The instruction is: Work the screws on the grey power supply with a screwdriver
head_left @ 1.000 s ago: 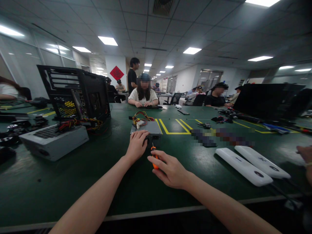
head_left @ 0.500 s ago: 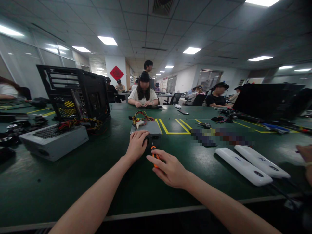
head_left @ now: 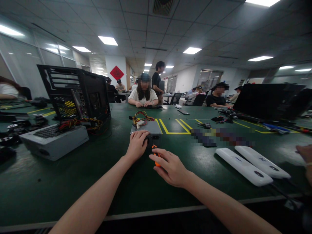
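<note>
Head view: well inside table edge (head_left: pixel 156 212), right grip (head_left: pixel 173 166) holds screwdriver (head_left: pixel 157 163), left hand (head_left: pixel 137 145) drapes over power supply (head_left: pixel 153 127).

- Dim overall, lit by white ceiling panels (head_left: pixel 108 40)
- Pale glare on the green tabletop (head_left: pixel 73 182), left and right
- Edges stretched, upper right corner darkened
- Pixelated patches (head_left: pixel 203 137) at right

- From the head it looked, forward and down across the green table (head_left: pixel 117 195)!
- Wide, too: it took in the ceiling (head_left: pixel 214 19) up top!
- The left hand (head_left: pixel 137 145) and right hand (head_left: pixel 173 167) were near, the white wall (head_left: pixel 186 80) well beyond!
</note>
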Action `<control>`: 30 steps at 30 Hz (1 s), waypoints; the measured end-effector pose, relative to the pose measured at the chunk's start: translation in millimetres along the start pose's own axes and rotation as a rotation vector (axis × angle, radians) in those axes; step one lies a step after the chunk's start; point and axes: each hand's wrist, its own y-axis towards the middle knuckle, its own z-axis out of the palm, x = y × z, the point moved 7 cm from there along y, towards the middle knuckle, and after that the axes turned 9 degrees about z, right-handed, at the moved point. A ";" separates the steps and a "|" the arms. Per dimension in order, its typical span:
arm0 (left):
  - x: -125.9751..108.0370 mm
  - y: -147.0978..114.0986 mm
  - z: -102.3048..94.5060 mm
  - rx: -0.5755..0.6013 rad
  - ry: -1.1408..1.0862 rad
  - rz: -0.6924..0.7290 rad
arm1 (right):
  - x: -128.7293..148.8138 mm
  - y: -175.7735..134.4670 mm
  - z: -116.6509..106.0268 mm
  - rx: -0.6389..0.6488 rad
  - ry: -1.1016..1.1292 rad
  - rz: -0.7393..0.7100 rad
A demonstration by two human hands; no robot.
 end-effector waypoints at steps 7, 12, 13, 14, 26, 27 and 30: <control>1.6 -0.1 1.4 0.002 0.008 -0.010 | -7.6 -1.9 2.6 -0.050 0.099 0.061; 1.7 0.0 1.2 -0.004 0.003 -0.007 | 1.5 -0.4 7.9 0.086 -0.009 0.006; 1.6 0.1 1.0 -0.006 0.002 -0.008 | 2.8 -0.3 7.5 0.079 -0.046 -0.014; 1.5 0.3 0.8 -0.005 0.001 -0.009 | 3.3 -0.3 6.6 0.059 -0.071 -0.028; 0.7 0.2 0.4 -0.003 0.001 -0.008 | 0.4 0.1 0.5 0.030 0.039 0.006; 0.8 0.2 0.5 -0.001 0.000 -0.008 | 1.0 0.2 0.6 0.027 0.019 -0.002; 1.1 0.2 0.8 0.001 0.000 -0.012 | -0.8 -0.6 1.7 -0.020 -0.001 -0.001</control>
